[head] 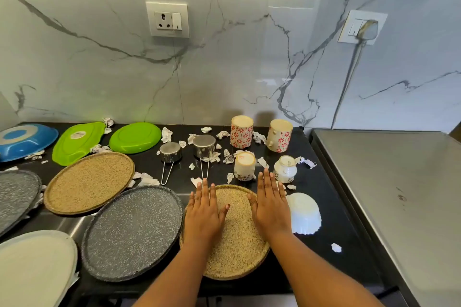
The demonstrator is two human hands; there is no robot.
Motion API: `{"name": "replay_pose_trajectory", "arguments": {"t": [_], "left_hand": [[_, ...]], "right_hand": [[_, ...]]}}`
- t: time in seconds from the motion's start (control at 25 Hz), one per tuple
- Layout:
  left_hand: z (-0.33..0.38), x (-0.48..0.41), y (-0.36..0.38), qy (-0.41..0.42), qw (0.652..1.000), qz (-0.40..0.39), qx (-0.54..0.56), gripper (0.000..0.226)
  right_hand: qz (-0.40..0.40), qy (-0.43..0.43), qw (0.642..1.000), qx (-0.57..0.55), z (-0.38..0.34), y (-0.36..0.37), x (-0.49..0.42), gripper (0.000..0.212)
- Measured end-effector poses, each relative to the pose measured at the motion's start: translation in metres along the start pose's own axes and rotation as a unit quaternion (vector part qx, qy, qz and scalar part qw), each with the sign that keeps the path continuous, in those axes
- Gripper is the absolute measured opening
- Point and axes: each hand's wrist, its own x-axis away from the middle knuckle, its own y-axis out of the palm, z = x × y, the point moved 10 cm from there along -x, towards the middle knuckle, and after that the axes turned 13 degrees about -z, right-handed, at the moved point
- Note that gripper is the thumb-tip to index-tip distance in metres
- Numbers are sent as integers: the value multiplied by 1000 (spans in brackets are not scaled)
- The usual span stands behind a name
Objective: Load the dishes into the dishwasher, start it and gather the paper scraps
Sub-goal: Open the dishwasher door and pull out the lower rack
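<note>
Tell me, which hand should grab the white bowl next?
Right, most likely. The right hand lies flat on the tan plate, just beside the upturned white bowl. The left hand rests on the plate's other side, so it would have to reach across.

Two bare hands and two bare forearms, nothing else of the person in view. Left hand (203,214): slim, long fingers (205,189), faint creases at the knuckles, a short rounded thumbnail (227,206) with a slight shine. Right hand (270,207): same slim build, nails cut short and plain, too small for finer detail. Left forearm (174,274) and right forearm (321,279): uncovered and smooth, widening toward the elbows, cut off by the lower edge of the view.
</note>
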Motion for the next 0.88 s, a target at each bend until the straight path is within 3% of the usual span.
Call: {"name": "replay_pose_trajectory", "arguments": {"t": [0.08, 0.24, 0.48, 0.72, 0.88], "left_hand": [[-5, 0, 8, -15, 998, -43, 34, 96], [-6, -3, 5, -19, 997, -62, 30, 66], [-12, -2, 15, -32, 995, -71, 68, 64], [-4, -3, 9, -57, 982, -57, 173, 62], [25, 1, 5, -32, 975, -61, 210, 56]], "right_hand": [[12, 13, 1000, -6, 1, -3, 3, 71], [-10, -9, 1000, -18, -5, 3, 7, 82], [-25, 49, 992, -110, 16, 5, 18, 51], [25, 40, 982, -184, 22, -12, 43, 46], [49, 61, 972, -221, 35, -26, 69, 45]]}}
